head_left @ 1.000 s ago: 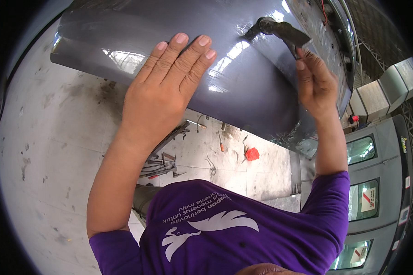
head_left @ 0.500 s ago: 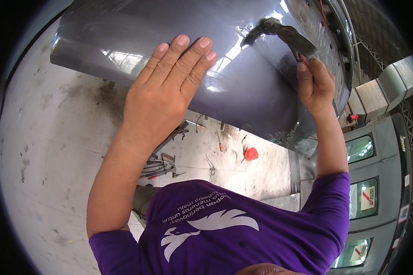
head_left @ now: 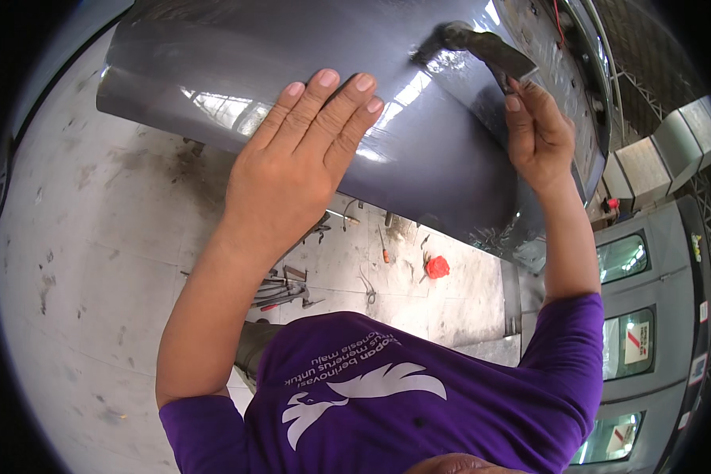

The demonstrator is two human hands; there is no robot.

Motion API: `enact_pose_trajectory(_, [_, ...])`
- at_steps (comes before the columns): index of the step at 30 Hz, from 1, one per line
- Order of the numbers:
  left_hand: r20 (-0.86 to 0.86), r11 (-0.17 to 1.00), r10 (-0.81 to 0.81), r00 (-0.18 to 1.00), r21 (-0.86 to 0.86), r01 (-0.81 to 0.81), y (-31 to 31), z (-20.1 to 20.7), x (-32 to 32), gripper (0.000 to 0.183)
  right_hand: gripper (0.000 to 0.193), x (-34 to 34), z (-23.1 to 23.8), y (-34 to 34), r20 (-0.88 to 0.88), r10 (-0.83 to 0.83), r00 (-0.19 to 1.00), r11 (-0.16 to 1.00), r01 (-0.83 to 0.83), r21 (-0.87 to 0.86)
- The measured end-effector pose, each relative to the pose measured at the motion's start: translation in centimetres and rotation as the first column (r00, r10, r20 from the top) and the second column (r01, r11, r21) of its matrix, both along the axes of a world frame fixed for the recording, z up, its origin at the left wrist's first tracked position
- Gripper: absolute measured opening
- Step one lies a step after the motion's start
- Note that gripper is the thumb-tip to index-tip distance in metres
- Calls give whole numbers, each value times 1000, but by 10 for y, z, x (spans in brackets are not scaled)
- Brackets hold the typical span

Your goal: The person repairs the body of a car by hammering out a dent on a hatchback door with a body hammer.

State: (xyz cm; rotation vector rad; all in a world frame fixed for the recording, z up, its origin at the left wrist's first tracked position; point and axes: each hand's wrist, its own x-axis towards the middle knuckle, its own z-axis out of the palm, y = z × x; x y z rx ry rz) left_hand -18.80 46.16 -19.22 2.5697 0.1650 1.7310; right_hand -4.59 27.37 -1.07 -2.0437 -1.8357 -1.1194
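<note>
A dark grey, glossy car body panel (head_left: 419,158) stretches in front of me, with bright reflections across it. My left hand (head_left: 296,158) lies flat on it near the close edge, fingers stretched out and only slightly apart. The fingers of my right hand (head_left: 541,138) are wrapped round a hammer (head_left: 494,54), whose dark head points left over the panel's far right part. A dark reflection or shadow meets the head, so I cannot tell whether it touches the surface. Most of the hammer's handle is hidden by my fingers.
Below the panel, a red object (head_left: 437,267), an orange-handled tool (head_left: 385,255) and several metal tools (head_left: 283,291) lie on the stained pale floor (head_left: 103,261). At right stands a grey vehicle (head_left: 663,284) with windows; boxy metal ducting (head_left: 652,164) is beyond it.
The hammer head has shifted a little left and away from me over the panel. My left hand stays flat and appears slightly further right, while the whole view has moved slightly.
</note>
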Motion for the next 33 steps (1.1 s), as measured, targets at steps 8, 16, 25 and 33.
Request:
enact_pose_trajectory(8, [8,1000,2,1000,-21,-1,2,0,1,52,22,15,-8,0,-106,49,993,999,-51,-20])
enact_pose_trajectory(16, [15,999,-37,999,-15,37,1,0,-1,53,20,16,-7,-26,-129,-37,991,999,34,-30])
enact_pose_trajectory(25, [-74,999,40,996,37,-37,6,2,-2,48,24,-2,10,-13,-121,-20,992,998,12,-65])
enact_pose_trajectory(33, [-82,997,58,995,58,-53,7,-3,1,46,35,1,7,2,-124,12,992,999,-17,-44])
